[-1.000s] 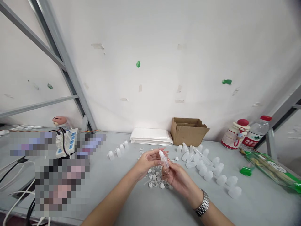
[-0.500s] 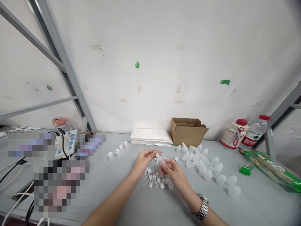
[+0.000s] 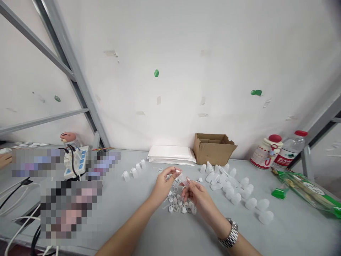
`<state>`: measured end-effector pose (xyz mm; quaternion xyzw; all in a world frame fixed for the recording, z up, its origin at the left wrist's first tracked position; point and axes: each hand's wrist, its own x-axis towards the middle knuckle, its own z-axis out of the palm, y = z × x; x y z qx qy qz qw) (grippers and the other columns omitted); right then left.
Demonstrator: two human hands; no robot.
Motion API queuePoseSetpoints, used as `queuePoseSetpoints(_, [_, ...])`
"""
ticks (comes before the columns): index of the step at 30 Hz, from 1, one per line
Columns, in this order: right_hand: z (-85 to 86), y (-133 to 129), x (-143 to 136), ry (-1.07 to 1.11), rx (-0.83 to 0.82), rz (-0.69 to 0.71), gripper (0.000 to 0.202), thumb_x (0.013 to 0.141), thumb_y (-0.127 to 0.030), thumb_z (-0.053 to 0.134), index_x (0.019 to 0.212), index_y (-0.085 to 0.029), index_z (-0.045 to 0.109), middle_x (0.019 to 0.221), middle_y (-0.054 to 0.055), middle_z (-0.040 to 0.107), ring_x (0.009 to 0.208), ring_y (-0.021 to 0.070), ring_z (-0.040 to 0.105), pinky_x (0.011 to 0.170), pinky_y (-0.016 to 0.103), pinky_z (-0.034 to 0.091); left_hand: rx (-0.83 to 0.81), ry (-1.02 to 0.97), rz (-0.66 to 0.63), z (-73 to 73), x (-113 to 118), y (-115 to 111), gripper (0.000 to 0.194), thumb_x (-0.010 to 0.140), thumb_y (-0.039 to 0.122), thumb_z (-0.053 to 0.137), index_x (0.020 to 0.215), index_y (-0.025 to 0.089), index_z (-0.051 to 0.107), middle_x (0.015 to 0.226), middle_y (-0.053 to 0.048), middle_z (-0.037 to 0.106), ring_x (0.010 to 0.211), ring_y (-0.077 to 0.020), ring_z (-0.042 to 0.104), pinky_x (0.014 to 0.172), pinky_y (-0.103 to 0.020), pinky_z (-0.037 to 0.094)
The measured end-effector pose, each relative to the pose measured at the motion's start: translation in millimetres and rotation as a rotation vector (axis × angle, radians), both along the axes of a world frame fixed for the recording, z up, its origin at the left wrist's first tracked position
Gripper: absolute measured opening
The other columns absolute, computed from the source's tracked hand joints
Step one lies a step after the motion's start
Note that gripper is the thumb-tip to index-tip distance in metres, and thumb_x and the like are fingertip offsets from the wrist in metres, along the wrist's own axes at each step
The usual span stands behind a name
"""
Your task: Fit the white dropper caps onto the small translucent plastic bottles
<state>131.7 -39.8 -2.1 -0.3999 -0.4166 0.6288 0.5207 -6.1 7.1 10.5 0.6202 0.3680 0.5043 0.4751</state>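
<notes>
Both hands pinch one small clear bottle [image 3: 183,179]; fingertips closed.

one head-worn camera looks forward and down across the grey table [image 3: 149,231] toward the white wall [image 3: 186,53] (close over the hands, wide-angled).

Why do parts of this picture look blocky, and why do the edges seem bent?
Head view: pixelated mosaic patches cover the left of the grey table; the wide lens bows the grey metal beams at the edges; light is even and soft, with a bright patch on the stack of white sheets.
</notes>
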Motion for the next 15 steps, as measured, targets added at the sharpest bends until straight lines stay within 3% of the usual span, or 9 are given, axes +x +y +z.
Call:
queuePoseSetpoints(6, [0.3, 1.6, 3.9, 0.07, -0.029, 0.019, 0.042, 0.068, -0.055, 0.062, 0.07, -0.013, 0.062, 0.056, 0.003, 0.06, 0.049, 0.0121, 0.049, 0.053, 0.025, 0.037, 0.015, 0.125, 0.012, 4.1, -11.9, 8.8, 0.015, 0.06, 0.03, 0.071, 0.072, 0.022, 0.071, 0.082, -0.005, 0.066, 0.087, -0.0225, 0.056, 0.082, -0.03, 0.041])
queuePoseSetpoints(11, [1.9, 0.3, 4.3, 0.11, -0.054, -0.036, 0.042, 0.066, -0.055, 0.064, 0.069, -0.013, 0.062, 0.057, 0.003, 0.06, 0.049, 0.0119, 0.049, 0.053, 0.025, 0.037, 0.02, 0.155, 0.013, 8.3, -15.7, 9.8, 0.011, 0.06, 0.03, 0.07, 0.068, 0.022, 0.072, 0.076, -0.004, 0.065, 0.08, -0.0209, 0.057, 0.077, -0.029, 0.042])
queuePoseSetpoints(15, [-6.8, 2.7, 2.5, 0.06, 0.002, -0.12, 0.042, 0.067, -0.057, 0.062, 0.066, -0.015, 0.059, 0.057, 0.003, 0.06, 0.051, 0.013, 0.048, 0.054, 0.026, 0.038, -0.054, 0.172, 0.063, 8.7, -11.5, 5.4, 0.016, 0.061, 0.031, 0.07, 0.071, 0.02, 0.068, 0.073, -0.003, 0.065, 0.077, -0.02, 0.058, 0.075, -0.03, 0.041])
